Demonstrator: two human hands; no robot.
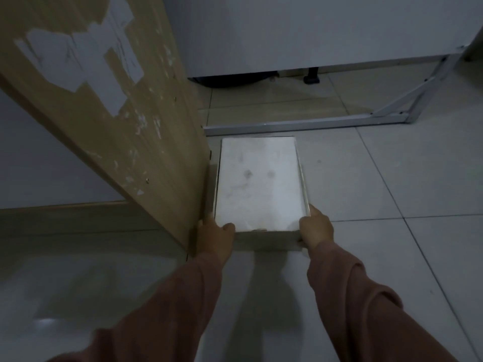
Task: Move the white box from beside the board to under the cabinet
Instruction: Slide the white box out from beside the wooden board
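White rectangular cardboard box (258, 182) lies flat on the grey tiled floor (392, 178), long axis running away from the fingers, beside the leaning brown wooden board (117, 113); left hand (214, 237) and right hand (316, 228) clamp its near corners.

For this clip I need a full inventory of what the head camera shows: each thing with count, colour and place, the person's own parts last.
Flat rectangular white box: one, white with faint smudges, on the floor right beside the board, near corners gripped.
Leaning wooden board: one, tan with torn white paper patches, left, tilted.
White cabinet: one, white, far side, dark gap beneath.
Grey metal frame: one, grey, on the floor beyond the box, a brace rising to the right.
Small dark foot: one, black, under the cabinet edge.
Tiled floor: pale grey tiles, throughout.
Left hand: one, on the box's near left corner.
Right hand: one, on the near right corner.
Sleeves: two, dusty pink, bottom.
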